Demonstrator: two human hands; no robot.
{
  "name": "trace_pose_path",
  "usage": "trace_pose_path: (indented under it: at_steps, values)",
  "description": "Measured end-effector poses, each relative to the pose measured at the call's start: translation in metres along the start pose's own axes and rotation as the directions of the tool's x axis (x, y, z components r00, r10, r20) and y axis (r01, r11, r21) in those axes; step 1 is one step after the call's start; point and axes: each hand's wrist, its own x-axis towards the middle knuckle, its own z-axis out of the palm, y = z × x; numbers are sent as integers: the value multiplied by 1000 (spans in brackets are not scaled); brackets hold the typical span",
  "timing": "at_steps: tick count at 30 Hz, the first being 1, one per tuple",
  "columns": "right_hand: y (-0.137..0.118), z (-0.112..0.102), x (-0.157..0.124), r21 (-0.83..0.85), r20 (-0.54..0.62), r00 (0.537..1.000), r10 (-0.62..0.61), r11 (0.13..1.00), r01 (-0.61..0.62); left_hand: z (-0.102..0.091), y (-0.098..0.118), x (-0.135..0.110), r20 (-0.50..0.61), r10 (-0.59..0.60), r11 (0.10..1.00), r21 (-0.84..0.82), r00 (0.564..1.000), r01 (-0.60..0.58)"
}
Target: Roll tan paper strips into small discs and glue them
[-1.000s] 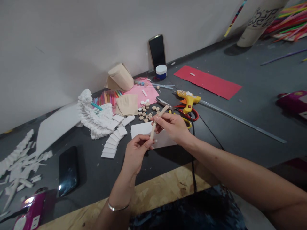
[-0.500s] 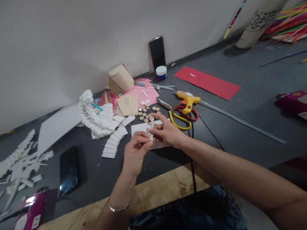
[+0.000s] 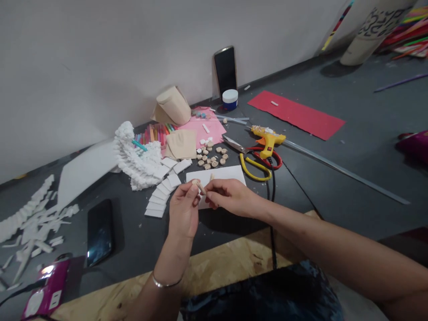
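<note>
A narrow beige strip (image 3: 200, 186), its material too small to make out, is held between my two hands above a white sheet (image 3: 216, 173). My left hand (image 3: 183, 209) pinches the strip's upper left end between thumb and fingers. At the lower right end, the closed fingertips of my right hand (image 3: 234, 195) meet it. A small beige end shows above the right fingers. Just beyond the sheet lie several small beige coiled rounds (image 3: 213, 161), with a few white ones among them. Left of my hands, white rectangular pieces (image 3: 159, 196) overlap in a curved row.
Scissors (image 3: 256, 169) with red and yellow handles lie by a yellow glue gun (image 3: 268, 139), whose cord runs to the table's front. A white fluffy figure (image 3: 135, 156) stands left. A dark phone (image 3: 100, 232) lies near white scraps (image 3: 33, 227). Red paper (image 3: 297, 115) is far right.
The beige strip has gone from upright to slanted. My right hand has lowered, its raised index finger now curled in. The whole view has shifted slightly.
</note>
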Motion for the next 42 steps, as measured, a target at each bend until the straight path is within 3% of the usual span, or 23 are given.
trace_pose_path:
  at_steps: [4,11,15,19,25,29,42]
  values:
    - [-3,-3,-3,-325,-27,981,-190,930,171,1,0,-1,-5,-54,998,15,999,54]
    - [-4,-6,-2,-581,-16,906,-422,742,335,2,-1,-3,31,-72,997,7,997,71]
    - [-3,-3,-4,-510,16,934,-358,800,316,2,0,-4,76,-46,999,-9,996,47]
    - [-3,-3,-5,-448,14,971,-240,866,221,2,0,-4,28,12,1000,19,1000,-13]
    - [-4,-2,-5,-303,-5,991,-135,944,127,-4,-2,0,11,73,991,107,997,-74]
    - [-7,-2,-6,-204,-6,994,-109,973,106,-5,-4,2,-16,89,989,117,996,-87]
    - [-6,3,-5,-154,-54,993,-108,983,99,-3,-6,4,-73,54,998,33,996,-52]
